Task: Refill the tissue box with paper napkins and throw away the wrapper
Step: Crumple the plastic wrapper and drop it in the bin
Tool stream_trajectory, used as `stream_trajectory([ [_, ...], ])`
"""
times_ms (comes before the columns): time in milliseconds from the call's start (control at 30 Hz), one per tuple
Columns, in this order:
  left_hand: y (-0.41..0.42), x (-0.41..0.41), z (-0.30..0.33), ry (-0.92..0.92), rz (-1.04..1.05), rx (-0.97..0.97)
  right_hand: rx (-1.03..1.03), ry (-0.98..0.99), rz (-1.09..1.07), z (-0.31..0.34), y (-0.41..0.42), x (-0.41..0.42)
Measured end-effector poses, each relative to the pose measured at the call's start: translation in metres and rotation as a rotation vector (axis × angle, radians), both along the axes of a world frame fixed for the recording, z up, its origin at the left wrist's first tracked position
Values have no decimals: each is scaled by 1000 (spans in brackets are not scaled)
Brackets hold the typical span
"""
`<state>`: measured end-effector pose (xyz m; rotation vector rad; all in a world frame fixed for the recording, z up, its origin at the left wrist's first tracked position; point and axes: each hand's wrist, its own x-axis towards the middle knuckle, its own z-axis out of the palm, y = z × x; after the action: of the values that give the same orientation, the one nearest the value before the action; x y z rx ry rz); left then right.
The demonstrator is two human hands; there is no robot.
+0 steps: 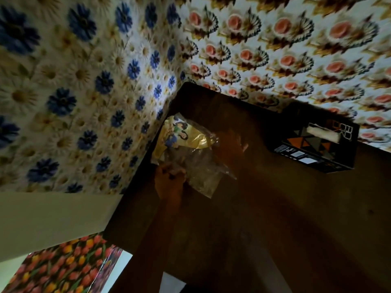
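Note:
A crumpled wrapper [186, 144], yellow printed plastic at the top and clear plastic below, hangs just over the far left corner of a dark wooden table [275, 208]. My left hand [169, 180] pinches its lower left edge. In dim light, my right hand [230, 149] grips its right side. A black tissue box [313, 153] with orange and grey triangles stands at the table's far right, apart from both hands. White napkins [323, 133] show in its top slot.
The table's left edge drops off just beside my left hand. Flowered wall coverings, blue daisies [74, 81] on the left and pink roses [296, 39] on the right, close in behind the table. A tulip-patterned surface [59, 269] lies low at the left.

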<state>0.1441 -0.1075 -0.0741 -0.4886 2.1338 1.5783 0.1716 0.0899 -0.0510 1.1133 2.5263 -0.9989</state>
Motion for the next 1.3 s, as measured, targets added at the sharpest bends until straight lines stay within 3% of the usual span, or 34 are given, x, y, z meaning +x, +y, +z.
stream_trajectory([
  [100, 3, 8, -6, -6, 32, 58, 4, 62, 19, -7, -8, 24],
  [200, 14, 14, -8, 30, -43, -24, -35, 56, 80, -19, -18, 40],
  [333, 30, 23, 8, 298, -382, -577, -113, 82, 136, -26, -20, 45],
  [400, 30, 22, 13, 469, -435, -749, -86, 81, 235, -25, -19, 45],
  [467, 28, 11, 13, 606, -491, -721, -74, 65, 283, -19, -20, 47],
  [567, 27, -3, 7, 613, -777, -678, -89, 158, 258, -9, -21, 54],
  [667, 22, -5, 2, 618, -845, -739, -389, 251, 85, -2, -20, 68],
  [733, 20, 1, 3, 651, -827, -747, -479, 241, 100, -9, -20, 82],
  [867, 22, 15, 3, 656, -726, -581, -385, 153, 64, -21, -37, 99],
  [967, 26, 25, 11, 527, -654, -328, -122, 205, -49, -18, -43, 97],
  [1067, 26, 29, 12, 361, -703, -273, 19, 272, -129, -18, -44, 91],
  [1167, 22, 37, 6, 255, -724, -214, -11, 315, -232, -17, -45, 87],
  [1300, 21, 44, 5, 366, -735, -306, -212, 299, -363, -12, -45, 93],
])
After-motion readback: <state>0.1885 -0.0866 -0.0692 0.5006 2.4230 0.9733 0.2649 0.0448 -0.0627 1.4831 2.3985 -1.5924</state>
